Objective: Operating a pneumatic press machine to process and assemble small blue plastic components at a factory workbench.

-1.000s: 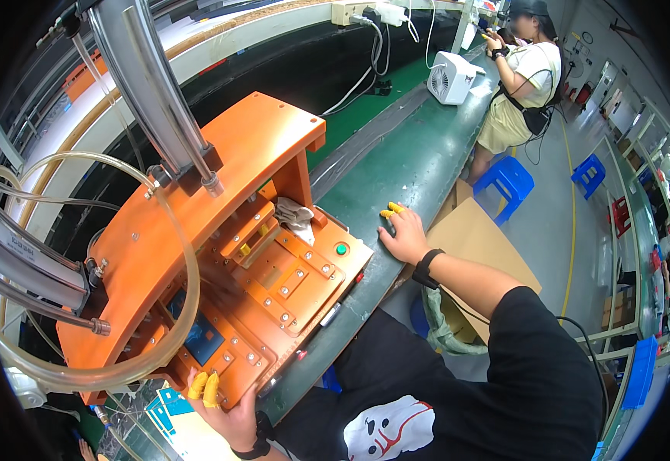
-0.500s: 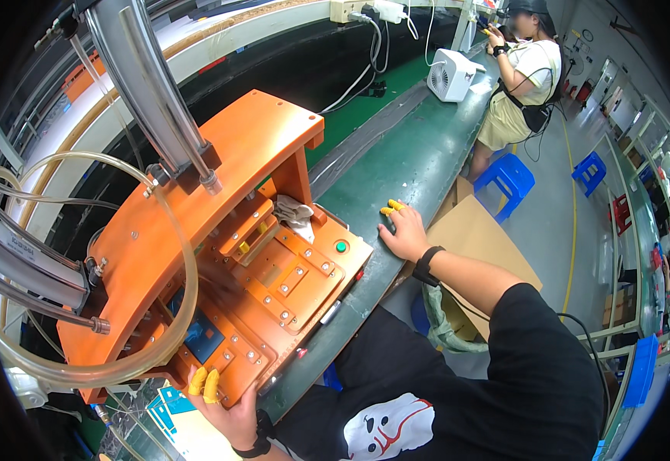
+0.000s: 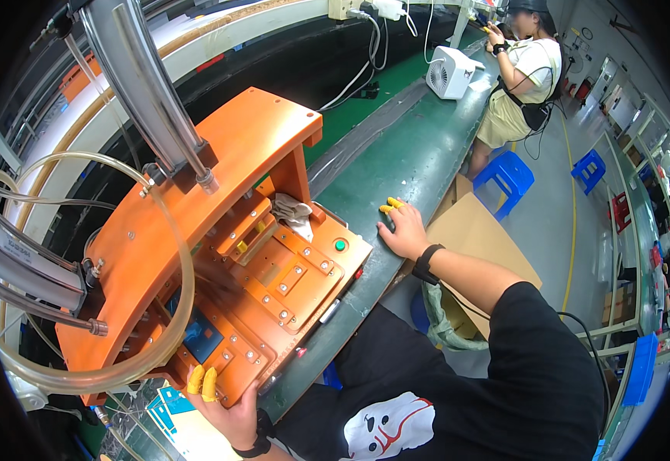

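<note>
Meanwhile, the left hand point(image 3: 227, 407) is closed on the orange press point(image 3: 220, 253) at lower left (near edge); the right hand point(image 3: 404, 230) is pressed flat, open, on the green surface point(image 3: 419, 154) at centre.

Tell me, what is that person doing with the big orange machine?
A person sits at a green workbench in front of an orange press machine. Their left hand, with yellow fingertip covers, rests at the machine's near corner. Their right hand, also yellow-tipped, lies flat on the bench on a small dark thing beside the machine. Farther along the bench, another person stands working near a white fan.
</note>
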The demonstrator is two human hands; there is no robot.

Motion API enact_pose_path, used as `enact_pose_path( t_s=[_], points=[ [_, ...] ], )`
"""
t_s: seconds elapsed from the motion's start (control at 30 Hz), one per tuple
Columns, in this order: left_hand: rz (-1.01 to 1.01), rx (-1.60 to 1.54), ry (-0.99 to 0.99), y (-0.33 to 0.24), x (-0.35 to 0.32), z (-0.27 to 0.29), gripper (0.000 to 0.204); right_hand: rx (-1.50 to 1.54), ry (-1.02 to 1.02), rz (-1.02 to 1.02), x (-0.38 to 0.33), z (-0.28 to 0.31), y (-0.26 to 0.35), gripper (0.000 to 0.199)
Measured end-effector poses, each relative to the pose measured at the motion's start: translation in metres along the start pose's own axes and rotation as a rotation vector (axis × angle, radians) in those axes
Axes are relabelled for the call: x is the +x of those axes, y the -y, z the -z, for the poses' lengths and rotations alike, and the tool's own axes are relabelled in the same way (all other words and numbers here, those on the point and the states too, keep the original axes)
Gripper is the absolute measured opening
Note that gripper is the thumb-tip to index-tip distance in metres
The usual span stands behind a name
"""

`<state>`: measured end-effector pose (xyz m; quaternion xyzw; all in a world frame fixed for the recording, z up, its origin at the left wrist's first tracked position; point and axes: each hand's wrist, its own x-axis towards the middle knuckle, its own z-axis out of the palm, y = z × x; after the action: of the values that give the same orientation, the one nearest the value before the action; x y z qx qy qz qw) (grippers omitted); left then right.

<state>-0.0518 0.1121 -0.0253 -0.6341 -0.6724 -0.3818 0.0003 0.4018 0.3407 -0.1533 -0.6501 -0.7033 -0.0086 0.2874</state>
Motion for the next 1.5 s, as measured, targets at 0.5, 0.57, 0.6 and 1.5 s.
enact_pose_path(
  t_s=[0.5, 0.57, 0.6, 1.5],
  points=[
    [0.027, 0.006, -0.046, -0.002, 0.008, -0.002, 0.058, -0.002, 0.021, 0.016, 0.001, -0.008, -0.007, 0.043],
    [0.033, -0.005, -0.102, 0.0, 0.004, -0.005, 0.053, -0.007, 0.036, 0.009, 0.002, -0.007, -0.004, 0.042],
    [0.037, -0.041, -0.139, -0.007, 0.007, -0.006, 0.045, -0.004, 0.031, 0.007, 0.001, -0.004, -0.002, 0.042],
    [0.031, 0.122, -0.056, 0.001, 0.01, 0.009, 0.033, 0.008, 0.001, 0.038, 0.0, -0.005, -0.001, 0.041]
  ],
)
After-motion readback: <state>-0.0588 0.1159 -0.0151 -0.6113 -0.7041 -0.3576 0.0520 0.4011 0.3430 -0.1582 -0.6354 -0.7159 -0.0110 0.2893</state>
